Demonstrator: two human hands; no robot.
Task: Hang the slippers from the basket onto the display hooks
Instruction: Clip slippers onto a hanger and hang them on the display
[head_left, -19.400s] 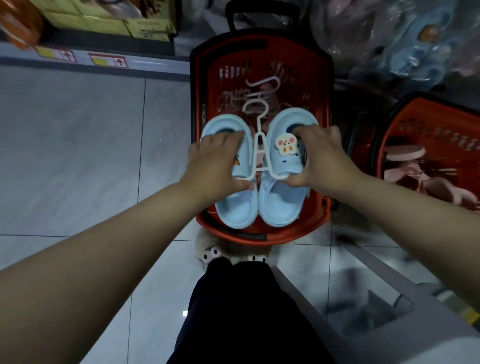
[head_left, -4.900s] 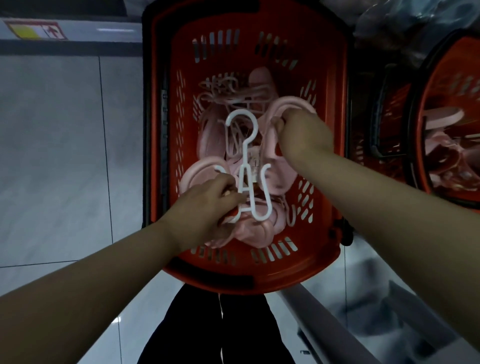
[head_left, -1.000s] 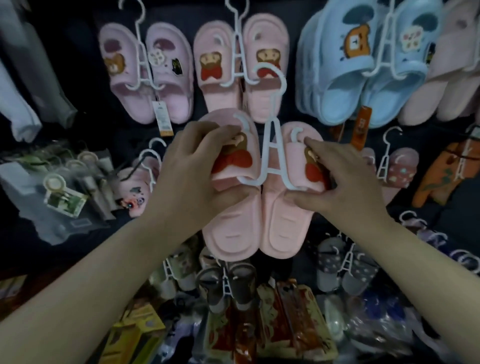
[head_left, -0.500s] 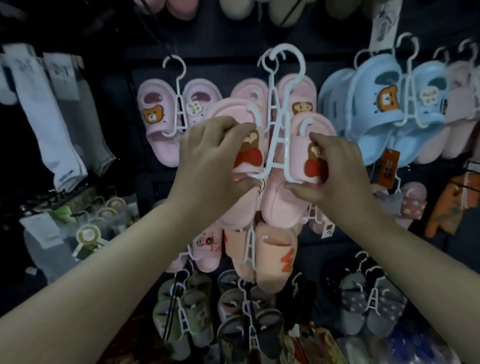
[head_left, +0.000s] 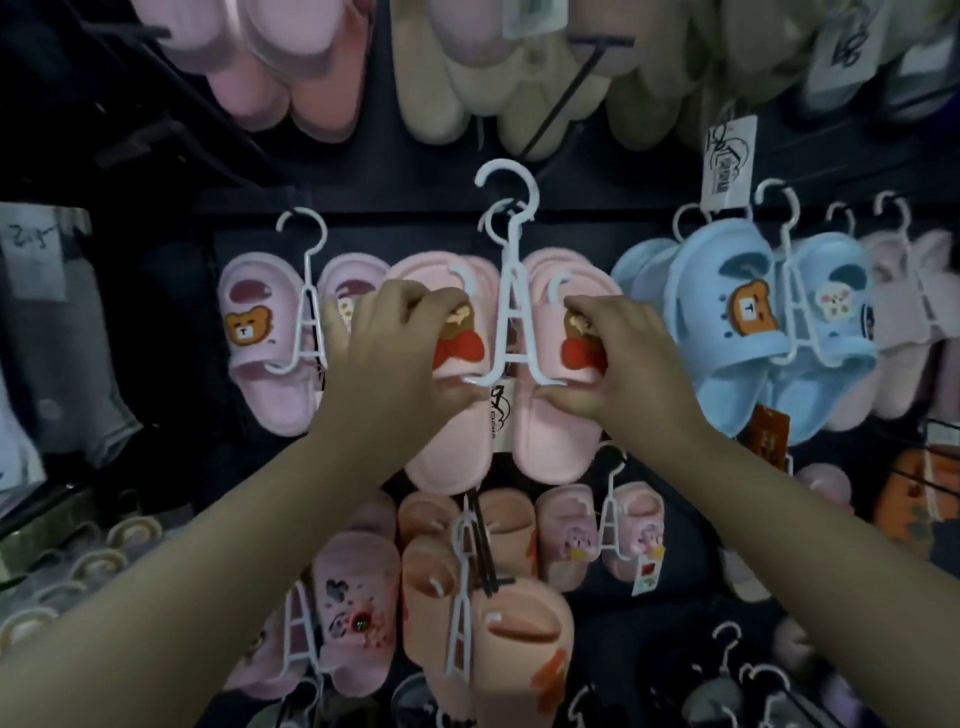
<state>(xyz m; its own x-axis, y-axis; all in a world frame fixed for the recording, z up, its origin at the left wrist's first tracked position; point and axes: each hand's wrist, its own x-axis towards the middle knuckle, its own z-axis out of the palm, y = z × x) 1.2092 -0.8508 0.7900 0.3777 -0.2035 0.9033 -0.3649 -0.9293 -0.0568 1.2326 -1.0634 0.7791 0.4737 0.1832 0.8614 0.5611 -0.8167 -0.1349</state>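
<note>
Leftmost, at nine o'clock from the held pair, a pale pink pair of bear-patch slippers (head_left: 260, 358) hangs on the dark display wall. Next, the left hand (head_left: 387, 358) reaches up from seven o'clock on an extended forearm. Its fingers curl over the left strap, thumb pressed beneath, gripping the pair of pink foam slippers with red bows (head_left: 548, 441). Between the hands the white plastic A-shaped hanger (head_left: 511, 332) joining the two slippers stands upright. Its hook, at twelve o'clock, overlaps another white hook behind; whether it rests on a display hook cannot be told. The right hand (head_left: 634, 369) comes from five o'clock and pinches the right strap, fingers on top, thumb under. At three o'clock hangs a light blue pair of bear-patch slippers (head_left: 727, 338).
</note>
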